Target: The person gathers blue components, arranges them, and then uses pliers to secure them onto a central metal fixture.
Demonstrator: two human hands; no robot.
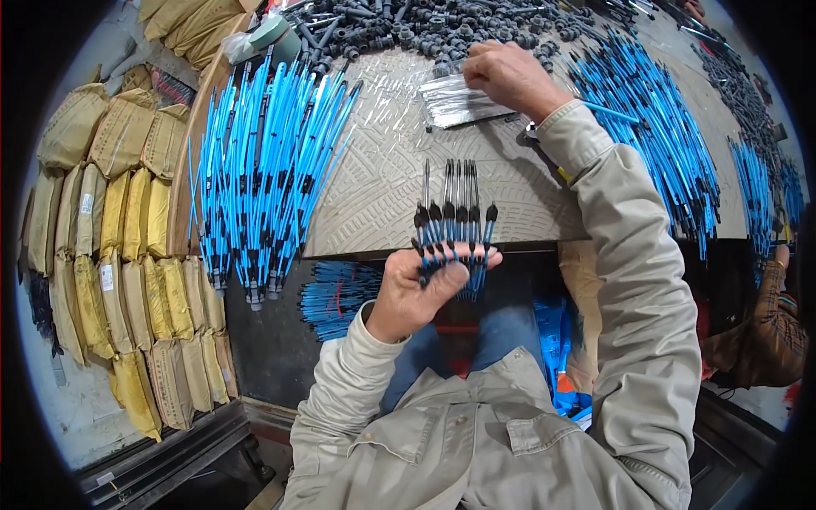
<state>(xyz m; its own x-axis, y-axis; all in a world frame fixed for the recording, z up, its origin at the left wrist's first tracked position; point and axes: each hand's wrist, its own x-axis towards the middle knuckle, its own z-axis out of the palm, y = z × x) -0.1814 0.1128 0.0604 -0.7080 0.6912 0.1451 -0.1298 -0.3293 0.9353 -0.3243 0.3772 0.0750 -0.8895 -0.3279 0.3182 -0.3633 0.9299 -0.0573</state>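
Observation:
In front of my body, my left hand [416,293] is closed round several thin blue tubes [469,260], spread in a fan. They stand upright, with black collars and slender metal rods at their upper ends. Farther out on the table, my right hand [510,78] is curled with its fingertips together over a flat bundle of silvery thin rods [463,104]. Whatever lies between those fingertips is too small to make out. Loose thin rods [387,102] are scattered on the patterned table [365,204] left of the bundle.
Piles of blue tubes lie at the left [263,161] and right [654,127] of the table. Grey plastic fittings [399,25] heap at the back, by a greenish round container [274,38]. Wrapped packages [119,212] are stacked at far left. Another person's arm [769,323] shows at far right.

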